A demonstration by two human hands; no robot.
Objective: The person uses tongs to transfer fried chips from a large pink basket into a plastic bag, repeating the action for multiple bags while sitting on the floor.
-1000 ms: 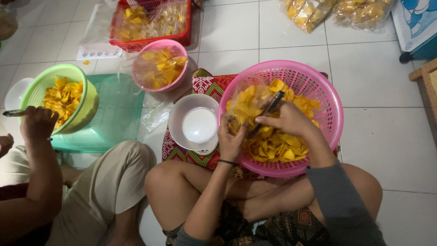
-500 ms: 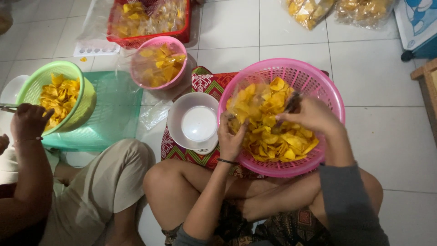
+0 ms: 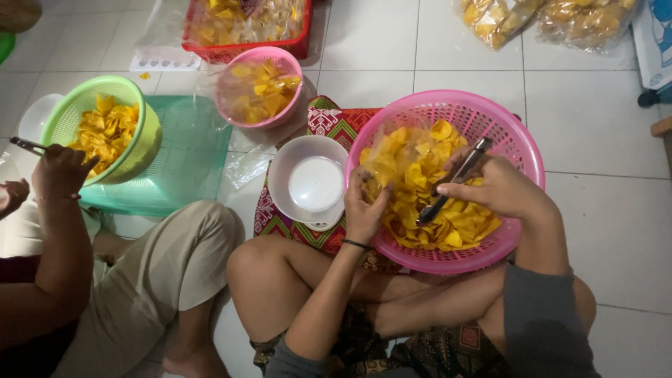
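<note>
A big pink basket [image 3: 516,133] full of yellow chips [image 3: 420,189] rests on my lap. My right hand [image 3: 500,189] grips dark metal tongs [image 3: 453,180] whose tips lie among the chips. At the basket's left edge, my left hand [image 3: 364,210] holds a clear plastic bag [image 3: 381,157] open; some chips sit inside it. A white bowl [image 3: 311,183] stands just left of the basket on a red patterned cloth [image 3: 329,119].
Another person sits at my left; their hand [image 3: 59,171] holds tongs [image 3: 26,145] by a green basket of chips [image 3: 105,129] on a teal tray [image 3: 189,161]. A pink bowl [image 3: 259,87], a red crate [image 3: 245,24] and bagged chips [image 3: 539,17] stand further off.
My right hand has swung the tongs from the basket's upper middle down into the chips. The person at my left has shifted their hand slightly right toward the green basket.
</note>
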